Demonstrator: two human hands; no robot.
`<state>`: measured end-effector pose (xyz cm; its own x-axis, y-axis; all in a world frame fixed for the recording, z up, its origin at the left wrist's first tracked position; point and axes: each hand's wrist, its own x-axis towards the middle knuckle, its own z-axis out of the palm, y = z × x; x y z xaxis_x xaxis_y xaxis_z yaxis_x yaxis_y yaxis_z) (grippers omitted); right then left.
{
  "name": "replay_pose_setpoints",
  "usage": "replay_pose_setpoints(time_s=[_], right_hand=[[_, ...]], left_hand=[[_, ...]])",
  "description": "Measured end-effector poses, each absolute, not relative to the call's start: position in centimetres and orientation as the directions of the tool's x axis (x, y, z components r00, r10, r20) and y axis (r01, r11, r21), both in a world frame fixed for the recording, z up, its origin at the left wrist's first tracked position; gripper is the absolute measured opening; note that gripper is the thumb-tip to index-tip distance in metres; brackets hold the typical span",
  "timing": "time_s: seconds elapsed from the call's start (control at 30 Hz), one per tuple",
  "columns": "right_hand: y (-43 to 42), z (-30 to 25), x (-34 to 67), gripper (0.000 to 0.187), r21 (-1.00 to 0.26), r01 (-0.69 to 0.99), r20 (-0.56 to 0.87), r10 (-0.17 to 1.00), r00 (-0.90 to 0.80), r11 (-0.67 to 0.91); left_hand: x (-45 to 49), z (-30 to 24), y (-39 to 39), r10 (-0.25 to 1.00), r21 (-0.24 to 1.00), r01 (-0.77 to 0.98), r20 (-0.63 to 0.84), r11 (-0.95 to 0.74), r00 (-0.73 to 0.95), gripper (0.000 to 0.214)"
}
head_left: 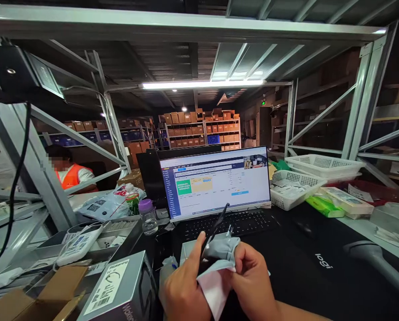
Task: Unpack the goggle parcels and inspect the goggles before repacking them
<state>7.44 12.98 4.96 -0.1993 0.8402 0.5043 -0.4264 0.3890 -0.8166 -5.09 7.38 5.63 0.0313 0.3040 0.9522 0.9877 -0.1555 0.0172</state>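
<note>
In the head view, my right hand (253,276) pinches the edge of a soft grey pouch (221,247) between thumb and fingers. My left hand (186,283) is closed around a dark slender item with a curved tip (219,220), its index finger stretched up alongside. The dark item's lower part is hidden by the hand and the pouch, so its kind is unclear. A white flap (215,287) hangs between both hands. Behind them lies a pale flat box edge (187,249), mostly covered. Left of my hands stands a grey "Wakening" box (137,267) with a white label.
A monitor (216,187) and black keyboard (242,223) stand ahead. On the right are a mouse (304,227), a grey scanner (369,254) and white baskets (296,194). A purple-capped bottle (149,218) and open carton (49,294) are left. Beyond the rack sits a person (73,175).
</note>
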Motion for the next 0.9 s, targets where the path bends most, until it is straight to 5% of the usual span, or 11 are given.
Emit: replay_pose_setpoints(time_s=[0.13,0.23,0.37,0.5,0.6,0.73,0.9], right_hand=[[13.0,5.3,8.4,0.038,-0.775,-0.359,0.590,0.799,-0.115,0.520],[13.0,6.0,9.0,0.043,-0.796,-0.373,0.563,0.809,-0.169,0.476],[13.9,7.6,10.1,0.054,-0.841,-0.526,0.356,0.858,-0.371,0.122],[15.3,8.6,10.7,0.063,-0.732,-0.650,0.172,0.867,-0.468,-0.206],[15.0,7.6,9.7,0.059,-0.728,-0.668,0.188,0.891,-0.414,-0.157],[13.4,5.9,8.0,0.054,-0.831,-0.549,0.305,0.901,-0.309,0.093],[14.6,7.8,9.3,0.062,-0.762,-0.620,0.190,0.850,-0.491,-0.188]], left_hand=[[-4.9,4.6,7.6,0.338,0.090,0.983,0.941,-0.162,-0.030,0.048],[-5.0,4.4,7.8,0.371,0.085,0.983,0.928,-0.161,-0.019,0.046],[-4.1,4.1,8.1,0.356,0.070,0.975,0.934,-0.213,0.011,0.044],[-3.0,3.2,8.6,0.371,0.162,0.956,0.927,-0.243,-0.063,0.037],[-3.8,3.1,8.5,0.393,0.151,0.950,0.919,-0.272,-0.033,0.039],[-5.8,3.9,8.2,0.442,0.048,0.970,0.895,-0.238,0.064,0.053],[-4.5,3.9,8.7,0.381,0.130,0.962,0.924,-0.241,-0.030,0.044]])
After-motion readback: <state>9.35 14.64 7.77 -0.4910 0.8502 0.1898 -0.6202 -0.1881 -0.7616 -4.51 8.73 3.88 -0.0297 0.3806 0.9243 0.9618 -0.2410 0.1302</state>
